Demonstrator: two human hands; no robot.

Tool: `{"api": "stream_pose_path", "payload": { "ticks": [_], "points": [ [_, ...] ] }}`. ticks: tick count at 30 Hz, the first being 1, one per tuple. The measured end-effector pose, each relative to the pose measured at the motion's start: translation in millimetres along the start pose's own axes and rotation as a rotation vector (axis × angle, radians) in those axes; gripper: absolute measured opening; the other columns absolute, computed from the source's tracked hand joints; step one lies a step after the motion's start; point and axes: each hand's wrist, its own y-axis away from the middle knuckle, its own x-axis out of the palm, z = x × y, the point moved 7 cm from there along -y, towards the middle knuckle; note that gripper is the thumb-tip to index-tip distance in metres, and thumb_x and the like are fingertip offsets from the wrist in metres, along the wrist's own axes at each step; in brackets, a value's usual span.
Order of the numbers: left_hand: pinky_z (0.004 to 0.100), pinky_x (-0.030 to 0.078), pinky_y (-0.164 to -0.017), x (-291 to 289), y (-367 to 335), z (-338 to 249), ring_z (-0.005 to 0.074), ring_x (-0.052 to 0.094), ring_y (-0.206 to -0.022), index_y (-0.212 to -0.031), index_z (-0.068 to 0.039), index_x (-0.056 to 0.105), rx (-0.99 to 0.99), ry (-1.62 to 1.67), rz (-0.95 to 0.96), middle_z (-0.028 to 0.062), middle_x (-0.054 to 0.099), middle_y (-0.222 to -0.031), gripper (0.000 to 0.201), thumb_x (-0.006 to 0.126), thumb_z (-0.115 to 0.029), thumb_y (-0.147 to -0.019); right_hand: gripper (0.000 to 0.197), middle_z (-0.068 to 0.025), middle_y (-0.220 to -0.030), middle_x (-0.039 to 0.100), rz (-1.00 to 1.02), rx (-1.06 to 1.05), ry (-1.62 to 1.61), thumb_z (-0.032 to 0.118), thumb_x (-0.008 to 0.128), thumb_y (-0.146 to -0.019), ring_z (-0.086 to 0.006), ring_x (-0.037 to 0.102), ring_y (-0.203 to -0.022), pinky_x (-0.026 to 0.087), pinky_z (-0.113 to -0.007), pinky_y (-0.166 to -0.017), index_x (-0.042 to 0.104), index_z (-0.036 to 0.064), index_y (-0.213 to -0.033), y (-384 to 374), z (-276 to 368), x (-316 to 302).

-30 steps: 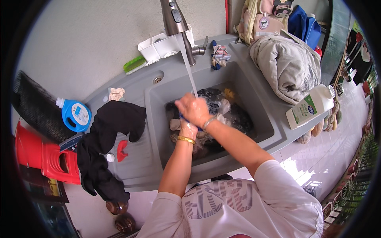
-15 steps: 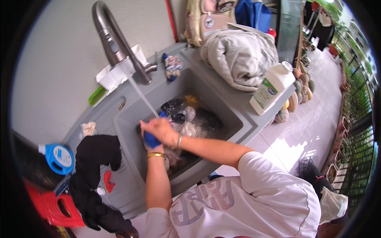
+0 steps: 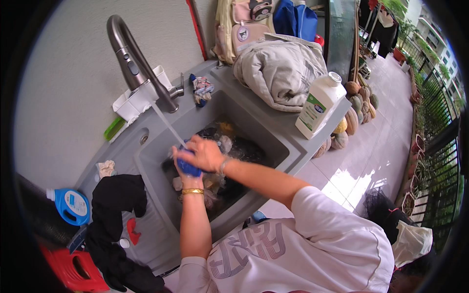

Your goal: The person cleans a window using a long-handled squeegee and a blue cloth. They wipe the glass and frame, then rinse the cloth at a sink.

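Over the grey sink basin (image 3: 273,155), a stream from the faucet (image 3: 134,61) runs down onto a wet blue cloth (image 3: 189,167). My left hand (image 3: 185,179), a gold bangle at its wrist, holds this cloth from below. Across the top of it lie the curved fingers of my right hand (image 3: 209,154), a little smeared by motion, pressing the cloth against the left palm. Whether the cloth is a sock or another small garment cannot be made out. Dark, white and yellow laundry (image 3: 248,149) soaks in the water underneath, partly hidden by my hands and forearms.
A white bottle (image 3: 320,105) and a bundled pale garment (image 3: 281,71) rest on the right counter. Patterned socks (image 3: 201,90) lie behind the basin. Left are black clothing (image 3: 113,198), a red cloth (image 3: 132,231), a blue detergent bottle (image 3: 72,207) and a green brush (image 3: 114,128).
My right hand has shifted slightly, from bunched fingers to fingers laid over the blue cloth, more of which now shows. The whole view has moved a little; water keeps running.
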Motion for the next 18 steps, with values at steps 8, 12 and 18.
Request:
{"api": "stream_pose_path", "payload": {
  "ticks": [8, 12, 18],
  "points": [
    [0.038, 0.045, -0.095, -60, 11, 22, 0.0206, 0.054, -0.111, -0.121, -0.007, 0.05, 0.185, -0.202, -0.45, 0.0064, 0.055, -0.122, 0.031, 0.042, -0.027, -0.099, 0.031, -0.0167, -0.078, 0.064, -0.133, -0.074, 0.128, 0.034, 0.057, -0.086, -0.0358, 0.063, -0.069, 0.052, -0.044, -0.063, 0.064, 0.0052, -0.075, -27, 9, 22],
    [0.0483, 0.041, -0.1, -10, 30, -1, 0.0279, 0.051, -0.12, -0.131, -0.005, 0.042, 0.054, -0.34, -0.269, 0.0128, 0.05, -0.132, 0.037, 0.038, -0.024, -0.099, 0.035, -0.0159, -0.083, 0.065, -0.119, 0.09, 0.229, 0.04, 0.054, -0.089, -0.036, 0.063, -0.077, 0.051, -0.045, -0.068, 0.067, 0.0092, -0.077, -68, -27, 5],
    [0.0535, 0.028, -0.107, 21, 27, -21, 0.0295, 0.036, -0.133, -0.137, -0.005, 0.036, -0.133, 0.262, 0.454, 0.012, 0.04, -0.142, 0.066, 0.041, -0.054, -0.094, 0.014, -0.0086, -0.073, 0.062, -0.12, 0.214, -0.719, 0.018, 0.067, -0.084, -0.0195, 0.058, -0.066, 0.049, -0.031, -0.068, 0.066, 0.0035, -0.085, -59, -13, 30]
  ]
}}
